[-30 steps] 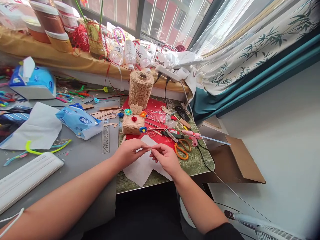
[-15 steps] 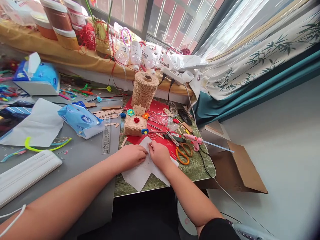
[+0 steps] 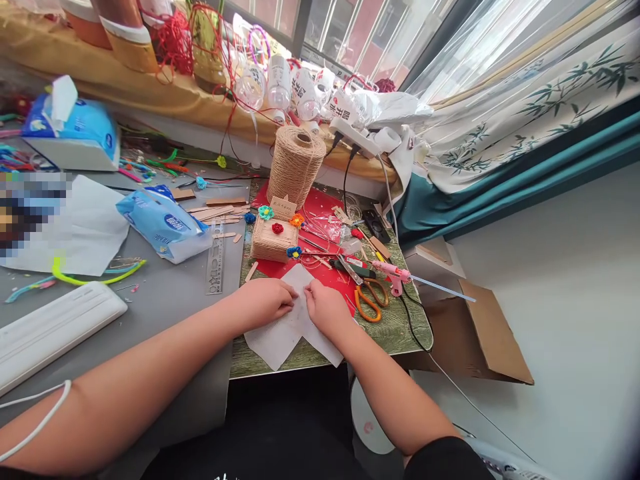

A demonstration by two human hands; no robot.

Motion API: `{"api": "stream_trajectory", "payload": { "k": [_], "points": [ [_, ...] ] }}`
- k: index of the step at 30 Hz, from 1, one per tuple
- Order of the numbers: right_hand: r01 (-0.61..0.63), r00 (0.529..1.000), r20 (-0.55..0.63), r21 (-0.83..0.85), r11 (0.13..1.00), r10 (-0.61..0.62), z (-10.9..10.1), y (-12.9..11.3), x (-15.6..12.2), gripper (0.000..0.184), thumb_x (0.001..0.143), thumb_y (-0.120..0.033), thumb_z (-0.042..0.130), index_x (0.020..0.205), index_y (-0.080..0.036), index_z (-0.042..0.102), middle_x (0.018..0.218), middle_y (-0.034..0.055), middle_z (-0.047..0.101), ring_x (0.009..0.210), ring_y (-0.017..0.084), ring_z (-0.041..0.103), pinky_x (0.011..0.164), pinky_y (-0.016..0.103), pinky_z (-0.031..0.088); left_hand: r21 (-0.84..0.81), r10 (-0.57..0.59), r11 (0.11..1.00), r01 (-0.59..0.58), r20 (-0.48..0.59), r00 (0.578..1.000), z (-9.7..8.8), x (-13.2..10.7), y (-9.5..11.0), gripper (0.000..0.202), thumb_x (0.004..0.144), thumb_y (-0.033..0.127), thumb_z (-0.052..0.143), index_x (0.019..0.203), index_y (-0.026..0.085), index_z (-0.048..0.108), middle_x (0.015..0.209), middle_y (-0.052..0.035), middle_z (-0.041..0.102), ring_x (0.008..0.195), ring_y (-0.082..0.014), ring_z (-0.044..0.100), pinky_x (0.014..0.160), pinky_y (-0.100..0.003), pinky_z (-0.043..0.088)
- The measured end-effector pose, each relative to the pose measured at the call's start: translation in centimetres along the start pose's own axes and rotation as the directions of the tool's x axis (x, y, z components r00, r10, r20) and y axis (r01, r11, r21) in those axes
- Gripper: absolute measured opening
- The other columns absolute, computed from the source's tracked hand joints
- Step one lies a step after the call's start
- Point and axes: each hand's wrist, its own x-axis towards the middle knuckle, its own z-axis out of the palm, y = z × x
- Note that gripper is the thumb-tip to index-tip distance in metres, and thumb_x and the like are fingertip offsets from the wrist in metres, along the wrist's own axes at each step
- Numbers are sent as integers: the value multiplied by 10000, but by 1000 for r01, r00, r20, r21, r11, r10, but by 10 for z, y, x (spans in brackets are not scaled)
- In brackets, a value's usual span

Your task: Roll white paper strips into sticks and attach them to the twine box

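Note:
A white, thin sheet (image 3: 280, 347) like paper or a wipe lies spread at the table's front edge, its lower side hanging in two points. My left hand (image 3: 267, 302) rests on its left part with fingers curled and closed on it. On the right part, my right hand (image 3: 327, 308) pinches the sheet between thumb and fingers. A narrow strip of it shows between the hands. Just behind stands a twine-wrapped box (image 3: 273, 241) with coloured flowers and a small card. Orange-handled scissors (image 3: 369, 303) lie right of my right hand.
A big twine spool (image 3: 296, 167) stands behind the box on a red mat (image 3: 325, 270). At right are a pink glue gun (image 3: 395, 275) with its cord and a cardboard box (image 3: 495, 333). Leftward lie a clear ruler (image 3: 215, 267), a wipes pack (image 3: 163, 227) and a white device (image 3: 60, 333).
My hands have drawn slightly apart, so more of the white sheet shows between their fingertips. The view has shifted a little.

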Motion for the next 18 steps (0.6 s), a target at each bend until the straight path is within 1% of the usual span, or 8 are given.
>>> {"api": "stream_trajectory", "payload": {
  "k": [5, 7, 10, 13, 18],
  "points": [
    [-14, 991, 134, 102, 995, 0, -26, 9, 5, 130, 990, -249, 549, 988, -191, 665, 941, 96, 767, 861, 221, 702, 685, 277, 412, -5, -6, 1000, 6, 8, 1000, 3, -1, -2, 210, 886, 229, 606, 896, 270, 811, 1211, 28, 763, 1058, -209, 727, 870, -287, 549],
    [-5, 977, 212, 117, 993, -20, -37, 11, 11, 111, 967, -237, 575, 961, -189, 675, 936, 83, 764, 842, 203, 691, 673, 260, 412, 0, -13, 1000, 13, 27, 1000, 4, -2, -2, 215, 891, 243, 597, 910, 269, 810, 1234, 30, 754, 1069, -204, 722, 880, -278, 546],
    [38, 942, 328, 93, 995, -66, -49, 13, 18, 100, 939, -235, 597, 916, -190, 683, 900, 60, 756, 767, 177, 659, 628, 245, 382, -7, -28, 1000, 28, 44, 999, 4, -3, -2, 232, 896, 252, 583, 943, 263, 810, 1263, 26, 742, 1084, -198, 716, 893, -266, 540],
    [69, 914, 398, 50, 996, -84, -55, 12, 20, 96, 920, -215, 599, 884, -188, 684, 875, 50, 751, 734, 164, 638, 610, 241, 360, -11, -51, 999, 52, 49, 997, 3, -4, -1, 238, 892, 247, 586, 966, 260, 812, 1280, 26, 734, 1096, -203, 712, 899, -273, 536],
    [95, 897, 435, -12, 995, -80, -56, 8, 21, 93, 915, -219, 611, 877, -178, 686, 884, 60, 751, 755, 167, 644, 631, 245, 372, -27, -54, 998, 55, 47, 997, 5, -5, -2, 208, 870, 227, 620, 927, 273, 815, 1271, 32, 739, 1083, -204, 715, 873, -278, 531]
  ]
}}
